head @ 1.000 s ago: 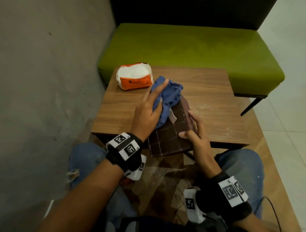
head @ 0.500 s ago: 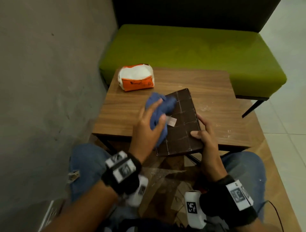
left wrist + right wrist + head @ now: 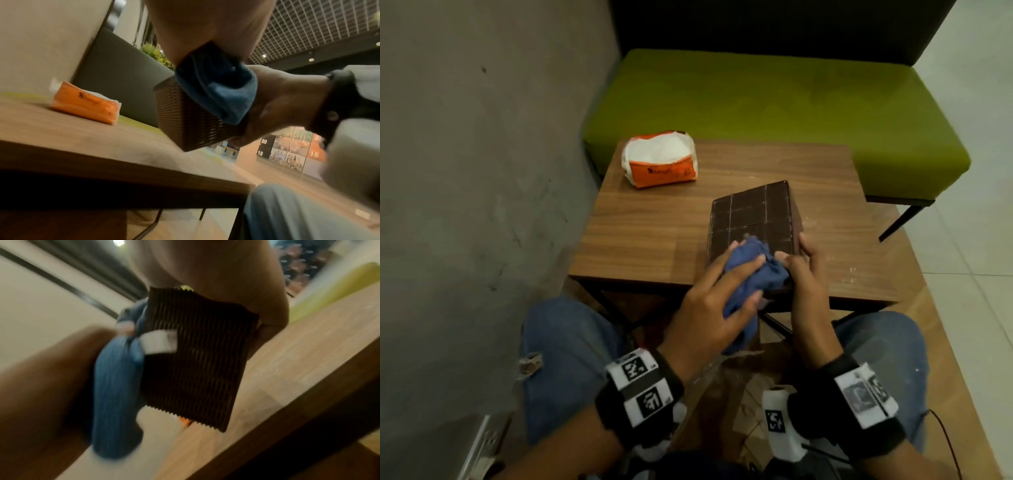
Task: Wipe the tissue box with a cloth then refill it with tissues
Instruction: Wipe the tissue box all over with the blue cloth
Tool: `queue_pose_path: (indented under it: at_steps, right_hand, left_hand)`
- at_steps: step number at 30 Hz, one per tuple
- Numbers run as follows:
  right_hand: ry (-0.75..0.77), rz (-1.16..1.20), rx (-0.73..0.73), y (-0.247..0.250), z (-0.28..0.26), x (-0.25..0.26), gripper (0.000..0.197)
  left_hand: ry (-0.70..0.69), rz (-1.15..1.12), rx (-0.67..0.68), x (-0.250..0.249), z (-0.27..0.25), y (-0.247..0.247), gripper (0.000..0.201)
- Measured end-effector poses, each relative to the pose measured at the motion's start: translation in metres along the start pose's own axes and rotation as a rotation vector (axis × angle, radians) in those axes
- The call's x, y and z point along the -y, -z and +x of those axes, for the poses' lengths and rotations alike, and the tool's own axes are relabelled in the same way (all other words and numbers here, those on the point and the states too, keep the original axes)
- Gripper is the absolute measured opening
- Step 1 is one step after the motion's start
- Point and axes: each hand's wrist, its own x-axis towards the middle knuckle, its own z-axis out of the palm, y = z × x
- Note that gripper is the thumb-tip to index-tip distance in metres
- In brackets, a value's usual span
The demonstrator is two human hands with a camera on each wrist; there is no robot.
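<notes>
Wiping step. Left hand (image 3: 709, 308) clutches the bunched blue cloth (image 3: 750, 270) and presses it on the tissue box (image 3: 753, 216) lid, just beside the right hand (image 3: 808, 270), which clamps the box's near corner. Best, I judge: brace firmly and stroke away across the whole lid. The orange tissue pack (image 3: 661, 164) lies well beyond the left hand on the wooden table (image 3: 640, 236), outside the stroke.

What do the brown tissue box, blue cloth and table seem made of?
The tissue box looks like dark woven or ribbed plastic: fine ribs on its sides, a stitched grid on top. The cloth is soft fabric, likely microfibre: it bunches in folds. The table shows matte wood grain, possibly laminate.
</notes>
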Motion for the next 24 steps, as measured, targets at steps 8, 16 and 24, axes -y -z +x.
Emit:
queue_pose_path:
  at_steps: [8, 16, 24]
  right_hand:
    - [0.036, -0.183, 0.045, -0.011, -0.029, -0.019, 0.067]
    - [0.265, -0.525, 0.009, 0.006, -0.011, 0.0, 0.083]
    - [0.46, -0.683, 0.018, 0.011, -0.004, 0.012, 0.079]
  left_hand:
    - [0.247, 0.024, -0.096, 0.026, 0.092, 0.028, 0.045]
    - [0.017, 0.043, 0.238, 0.012, 0.068, 0.02, 0.058]
    - [0.26, -0.112, -0.021, 0.028, 0.069, 0.021, 0.053]
